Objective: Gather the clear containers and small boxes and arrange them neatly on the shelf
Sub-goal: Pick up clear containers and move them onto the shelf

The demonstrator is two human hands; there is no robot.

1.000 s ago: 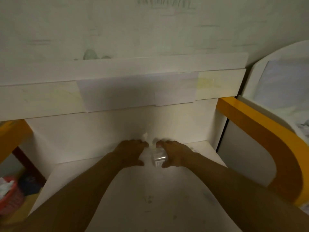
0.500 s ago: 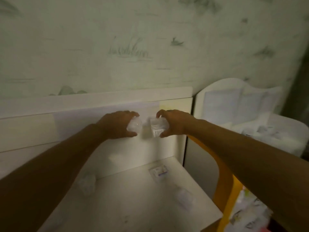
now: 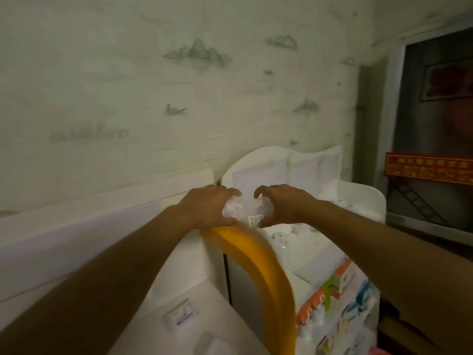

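Observation:
My left hand grips a small clear container, and my right hand grips a second clear container with a white barcode label. Both are held side by side in the air, above the orange curved side of a white shelf unit. Below them the shelf's top level shows more clear items, blurred. A small flat labelled box and another clear container lie on the white surface at the bottom left.
A patterned wall runs behind. A white ledge lines the wall at left. Colourful boxes fill the shelf's lower level. A dark doorway with a red sign is at right.
Both hands have lifted the two clear containers off the white surface and carried them rightward, from in front of the ledge to above the shelf's orange side. The view has swung right.

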